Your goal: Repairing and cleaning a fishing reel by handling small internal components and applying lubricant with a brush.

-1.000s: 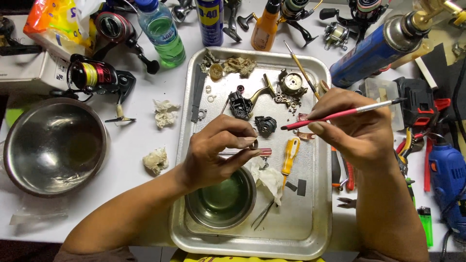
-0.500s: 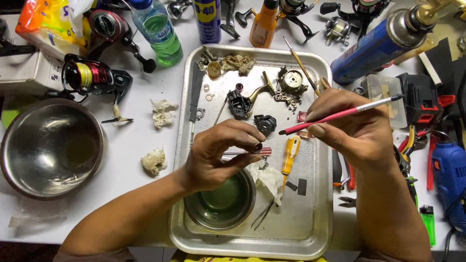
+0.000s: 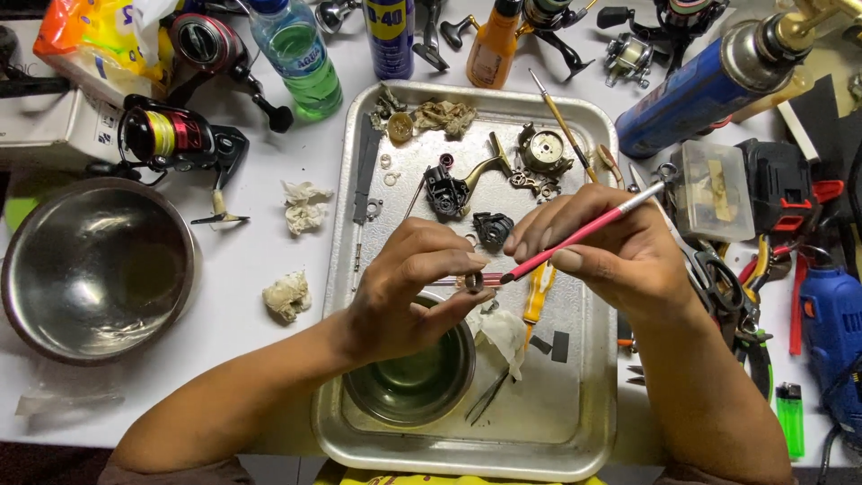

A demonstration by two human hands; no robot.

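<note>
My left hand pinches a small metal ring part over a small steel bowl of greenish liquid inside a metal tray. My right hand holds a thin red-handled brush, its tip touching the small part. Dismantled fishing reel pieces lie at the tray's far end: a black body with a gold handle arm, a round gear housing, and a black piece. A yellow-handled tool and crumpled white tissue rest on the tray under my hands.
A large steel bowl sits at left, with a black and red fishing reel behind it. A green-liquid bottle, spray can, blue gas canister, pliers, scissors, a blue drill and a green lighter crowd the table.
Both hands have shifted slightly. The brush tip has come down onto the small part between my left fingers.
</note>
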